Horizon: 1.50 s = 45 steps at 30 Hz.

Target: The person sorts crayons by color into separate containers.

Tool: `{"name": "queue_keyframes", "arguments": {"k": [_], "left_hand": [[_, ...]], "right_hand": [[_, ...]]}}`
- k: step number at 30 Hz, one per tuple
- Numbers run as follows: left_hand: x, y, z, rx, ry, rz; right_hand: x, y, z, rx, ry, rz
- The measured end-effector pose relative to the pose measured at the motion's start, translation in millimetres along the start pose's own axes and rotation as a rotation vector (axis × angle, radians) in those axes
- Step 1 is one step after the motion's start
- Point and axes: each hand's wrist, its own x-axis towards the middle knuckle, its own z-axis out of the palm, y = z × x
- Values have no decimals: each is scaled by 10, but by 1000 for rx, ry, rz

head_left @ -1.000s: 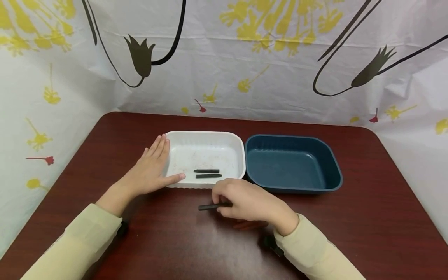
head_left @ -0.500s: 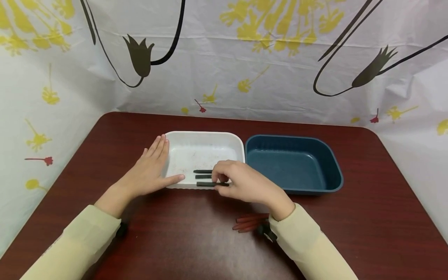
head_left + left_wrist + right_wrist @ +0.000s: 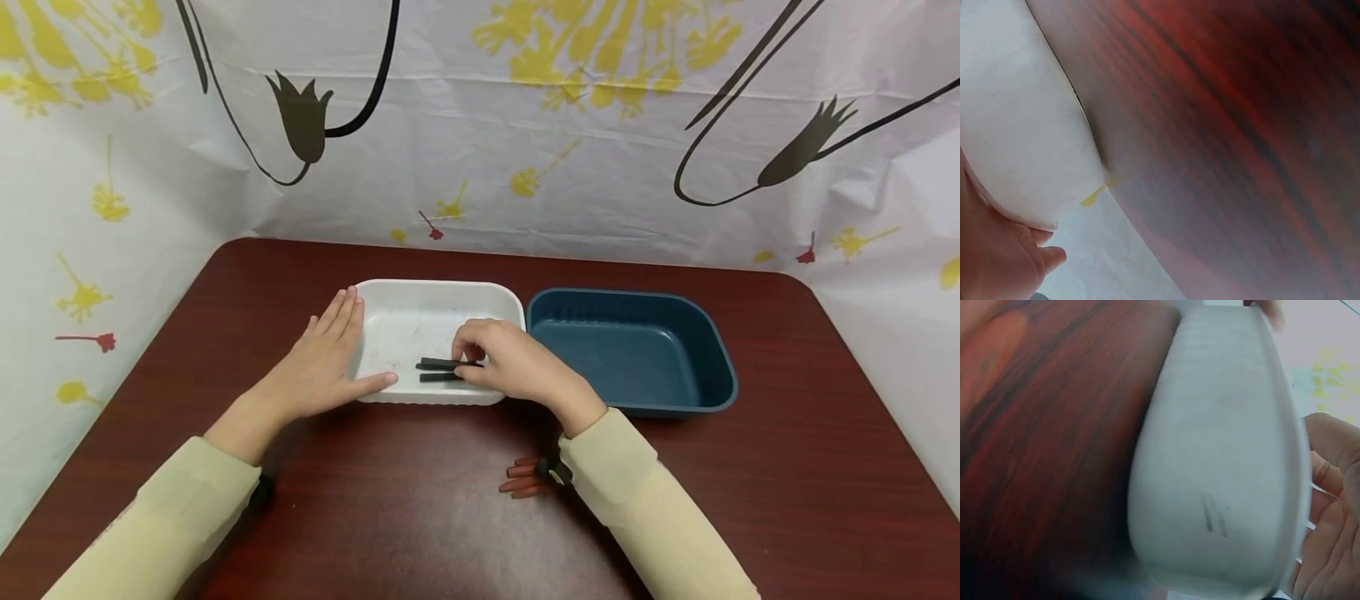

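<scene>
A white plastic tray [image 3: 405,321] stands in the middle of the table. My left hand [image 3: 318,367] lies along its left end, fingers straight at the rim and thumb over the near edge. Inside the tray, my right hand [image 3: 517,358] pinches a black crayon [image 3: 452,363] between thumb and fingers. That crayon overlaps a second black one beneath it, and a third black crayon [image 3: 437,377] lies closer to the front wall. In the right wrist view the tray's outer wall [image 3: 1222,444] hides the crayons; the right hand's fingers [image 3: 1329,506] show behind its rim.
A dark blue tray [image 3: 630,410] stands right beside the white one. Several red-brown crayons [image 3: 525,485] lie on the table [image 3: 420,500], partly hidden by the right sleeve [image 3: 622,467] and its wrist camera. A printed white sheet [image 3: 420,150] hangs behind the table.
My right hand has carried the black crayon from over the table in front, across the near rim, into the white tray beside the other two. The left hand stays put.
</scene>
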Motion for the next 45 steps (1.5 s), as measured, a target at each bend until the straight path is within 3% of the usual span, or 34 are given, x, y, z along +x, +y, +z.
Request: {"name": "queue_keyframes", "arguments": {"k": [14,21,38,45], "left_hand": [[-8,-13,3,-5,5,5],[-8,-7,3,-8,-3,-4],[-17,12,2,-4,3,12],[-21,6,-4,12,24,20]], "right_hand": [[202,111,59,-11,-104,79],[222,118,81,-97,-164,105],[211,112,162,-192,-218,194],[221,87,141,-185,-180,190]]}}
